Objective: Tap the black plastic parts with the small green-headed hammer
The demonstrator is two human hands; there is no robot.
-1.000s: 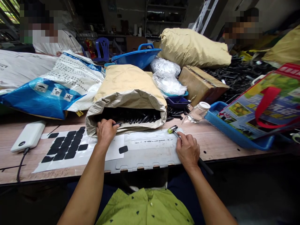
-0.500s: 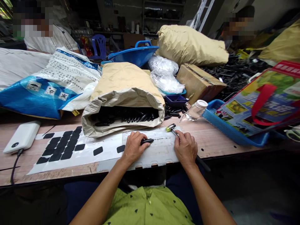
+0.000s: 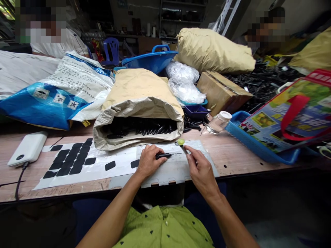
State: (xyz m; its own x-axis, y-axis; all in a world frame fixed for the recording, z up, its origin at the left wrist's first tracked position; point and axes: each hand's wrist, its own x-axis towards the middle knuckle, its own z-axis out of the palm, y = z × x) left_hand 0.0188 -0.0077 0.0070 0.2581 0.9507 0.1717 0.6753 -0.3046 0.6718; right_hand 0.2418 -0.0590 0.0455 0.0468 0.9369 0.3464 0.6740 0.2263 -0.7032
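My left hand [image 3: 150, 161] is closed around a small black cylindrical part [image 3: 163, 156], which lies sideways over a grey board [image 3: 165, 175]. A thin metal rod seems to stick out of the part's right end. My right hand [image 3: 201, 168] grips the handle of a small hammer [image 3: 181, 142] with a yellow-green face, its head raised above the board to the right of the part. Behind my hands lies an open paper sack [image 3: 144, 86], its mouth toward me and many black parts [image 3: 155, 127] inside. Black rounded-square pads [image 3: 68, 158] stick to a white sheet [image 3: 100, 174] on the left.
A white power bank [image 3: 28, 148] with a cable is at the far left. On the right are an upturned clear cup [image 3: 219, 123] and a blue basket [image 3: 261, 150] holding a printed bag [image 3: 292, 113]. A cardboard box [image 3: 219, 93] stands behind. Two people sit across the table.
My right hand has lifted and swung the hammer leftward, closer to the black part. The left hand keeps its hold on the part. The whole view has shifted slightly.
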